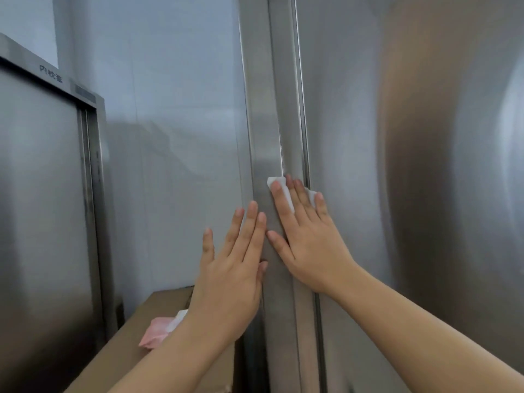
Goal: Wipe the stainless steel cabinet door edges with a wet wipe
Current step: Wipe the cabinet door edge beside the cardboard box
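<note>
I am pressing the wet wipe (278, 183) flat against the cabinet door edge (265, 123), at the seam beside the right door (411, 165). My right hand (309, 239) is lying over it, fingers straight and spread, gripping nothing. My left hand (231, 268) is resting flat on the steel panel just left of the edge, fingers straight and likewise released. The edge is running bare above my fingertips. Lower left, a pink wipe packet (154, 333) is sitting on a cardboard box (122, 350), beside another steel cabinet (42, 194).
</note>
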### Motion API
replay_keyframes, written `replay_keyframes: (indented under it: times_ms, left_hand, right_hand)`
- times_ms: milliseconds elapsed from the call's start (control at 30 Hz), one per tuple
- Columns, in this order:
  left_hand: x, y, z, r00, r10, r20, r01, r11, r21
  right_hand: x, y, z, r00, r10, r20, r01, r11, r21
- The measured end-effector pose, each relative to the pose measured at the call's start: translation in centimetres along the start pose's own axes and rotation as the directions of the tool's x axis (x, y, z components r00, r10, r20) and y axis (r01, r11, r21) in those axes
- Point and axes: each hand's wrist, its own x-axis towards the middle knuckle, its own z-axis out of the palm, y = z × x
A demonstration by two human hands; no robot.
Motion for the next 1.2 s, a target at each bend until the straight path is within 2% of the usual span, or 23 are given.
replay_keyframes:
  times_ms: [200, 367, 600, 867, 1033, 1200]
  left_hand:
    - [-3.4, 1.2, 0.8, 0.994, -0.019, 0.103, 0.029, 0.995, -0.098]
    - [-6.1, 1.7, 1.8, 0.984, 0.000, 0.178, 0.026, 0.989, -0.143]
    - [-9.3, 2.2, 2.4, 0.964, 0.053, 0.260, 0.000, 0.980, -0.197]
    - [-12.1, 2.5, 2.8, 0.945, 0.120, 0.303, -0.088, 0.989, -0.119]
    - [-13.8, 3.0, 3.4, 0.949, 0.106, 0.298, -0.047, 0.979, -0.197]
    - [-14.8, 3.1, 3.9, 0.946, 0.122, 0.300, -0.051, 0.971, -0.232]
  right_hand:
    - [-5.1, -1.1, 2.8, 1.000, 0.016, 0.021, -0.016, 1.000, 0.026]
    - [-8.4, -2.1, 5.0, 0.998, 0.063, -0.019, -0.062, 0.997, 0.052]
    - [-12.3, -2.8, 7.2, 0.997, 0.069, 0.033, -0.071, 0.995, 0.064]
    - [-14.2, -3.1, 8.8, 0.996, 0.094, -0.009, -0.093, 0.992, 0.082]
    - [-17.6, -3.6, 10.2, 0.995, 0.079, 0.060, -0.081, 0.996, 0.035]
    - [-19.2, -4.2, 11.3, 0.994, 0.093, 0.052, -0.096, 0.994, 0.056]
